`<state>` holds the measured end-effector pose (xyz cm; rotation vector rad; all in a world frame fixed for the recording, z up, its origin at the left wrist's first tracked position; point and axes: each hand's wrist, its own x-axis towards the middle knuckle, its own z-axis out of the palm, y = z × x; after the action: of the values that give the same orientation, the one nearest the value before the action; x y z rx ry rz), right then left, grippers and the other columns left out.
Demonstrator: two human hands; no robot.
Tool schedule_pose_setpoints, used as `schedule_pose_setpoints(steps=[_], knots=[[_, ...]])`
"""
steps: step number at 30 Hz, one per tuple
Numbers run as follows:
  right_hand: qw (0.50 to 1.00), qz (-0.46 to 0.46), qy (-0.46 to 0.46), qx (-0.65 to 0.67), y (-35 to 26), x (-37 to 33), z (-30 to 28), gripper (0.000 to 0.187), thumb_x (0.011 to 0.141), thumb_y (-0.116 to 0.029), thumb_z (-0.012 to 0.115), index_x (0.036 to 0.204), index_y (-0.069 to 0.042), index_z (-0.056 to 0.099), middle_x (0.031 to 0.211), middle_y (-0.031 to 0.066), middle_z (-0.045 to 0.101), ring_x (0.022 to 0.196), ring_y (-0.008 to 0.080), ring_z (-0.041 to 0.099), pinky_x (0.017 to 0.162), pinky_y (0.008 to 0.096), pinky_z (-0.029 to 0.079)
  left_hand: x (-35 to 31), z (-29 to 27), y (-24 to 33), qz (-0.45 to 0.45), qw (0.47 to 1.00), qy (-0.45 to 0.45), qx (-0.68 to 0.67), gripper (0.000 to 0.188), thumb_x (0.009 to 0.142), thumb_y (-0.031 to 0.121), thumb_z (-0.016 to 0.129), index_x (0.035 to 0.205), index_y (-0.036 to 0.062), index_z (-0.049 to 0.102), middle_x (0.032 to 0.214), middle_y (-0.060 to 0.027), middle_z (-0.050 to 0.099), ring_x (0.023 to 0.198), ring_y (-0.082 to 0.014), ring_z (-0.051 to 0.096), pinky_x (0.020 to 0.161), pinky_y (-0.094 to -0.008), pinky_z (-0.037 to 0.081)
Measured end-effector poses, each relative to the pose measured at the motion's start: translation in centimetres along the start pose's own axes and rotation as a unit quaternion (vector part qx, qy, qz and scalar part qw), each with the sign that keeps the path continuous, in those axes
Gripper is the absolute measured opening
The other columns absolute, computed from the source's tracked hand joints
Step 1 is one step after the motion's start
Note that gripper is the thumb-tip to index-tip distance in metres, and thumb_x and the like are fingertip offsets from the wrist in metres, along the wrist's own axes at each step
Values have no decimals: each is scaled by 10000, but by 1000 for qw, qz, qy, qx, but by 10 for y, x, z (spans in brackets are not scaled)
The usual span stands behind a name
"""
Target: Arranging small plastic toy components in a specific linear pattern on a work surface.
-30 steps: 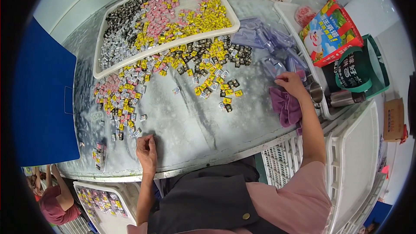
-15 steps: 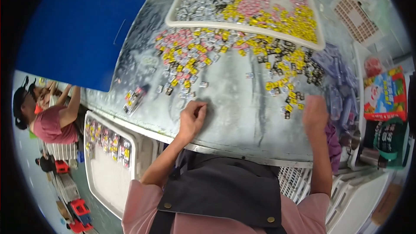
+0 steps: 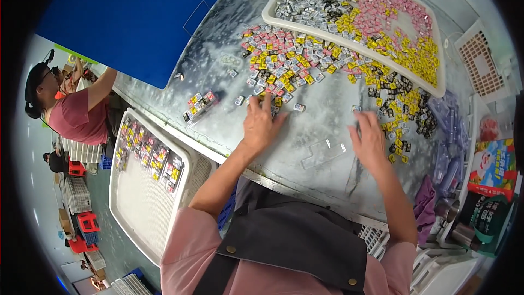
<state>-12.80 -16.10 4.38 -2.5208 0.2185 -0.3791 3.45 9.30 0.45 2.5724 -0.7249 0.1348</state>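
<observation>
My left hand point(image 3: 261, 124) is at the near edge of a loose heap of small square pieces point(image 3: 281, 57) in pink, yellow, white and black. Its fingers are apart, with the tips on or right beside a few pieces; I see nothing held. My right hand point(image 3: 369, 141) is open over the table, fingers spread, close to a single white piece point(image 3: 356, 108). Between the hands lies a clear plastic tray point(image 3: 322, 154), thin and hard to see. To the left stands a clear pack filled with such pieces point(image 3: 200, 106).
A large white tray point(image 3: 349, 42) of pieces sorted by colour stands at the back. Clear plastic trays point(image 3: 450, 125) are piled at right beside a purple cloth point(image 3: 424, 199). A blue panel point(image 3: 131, 16) and a white tray with filled packs point(image 3: 144, 202) are left, near a co-worker point(image 3: 73, 112).
My left hand has moved forward to the heap and its fingers have opened. My right hand has opened too and come away from the right side. A clear tray now lies between them.
</observation>
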Motion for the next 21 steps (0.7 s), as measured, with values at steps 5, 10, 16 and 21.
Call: schedule_pose_setpoints(steps=[5, 10, 16, 21], knots=[[999, 28, -3, -41, 25, 41, 34, 340, 899, -83, 677, 1213, 19, 595, 1095, 198, 570, 1000, 418, 600, 855, 461, 500, 29, 27, 30, -3, 999, -30, -36, 570, 859, 227, 738, 1341, 17, 518, 1225, -269, 482, 1021, -451, 598, 839, -475, 550], [997, 39, -45, 55, 21, 57, 55, 331, 866, -36, 679, 1183, 8, 596, 1131, 222, 560, 987, 434, 605, 861, 479, 504, 39, 42, 66, 69, 981, -35, -177, 489, 860, 130, 718, 1303, -21, 575, 1229, -265, 536, 1048, -427, 621, 894, -446, 537], [997, 64, 40, 8, 22, 75, 38, 325, 890, -49, 653, 1205, 18, 612, 1180, 184, 580, 1043, 372, 601, 896, 441, 502, 77, 39, 63, 99, 985, 49, -131, 407, 854, 100, 681, 1245, 22, 603, 1235, -208, 543, 1012, -402, 615, 824, -459, 546], [998, -16, 1, -61, 27, 82, 53, 326, 888, -93, 645, 1199, 2, 633, 1307, 152, 571, 1202, 366, 519, 1020, 442, 449, 86, 60, 64, 173, 984, 3, -44, 358, 841, 88, 680, 1197, 63, 654, 1278, -176, 550, 955, -376, 603, 808, -450, 544]])
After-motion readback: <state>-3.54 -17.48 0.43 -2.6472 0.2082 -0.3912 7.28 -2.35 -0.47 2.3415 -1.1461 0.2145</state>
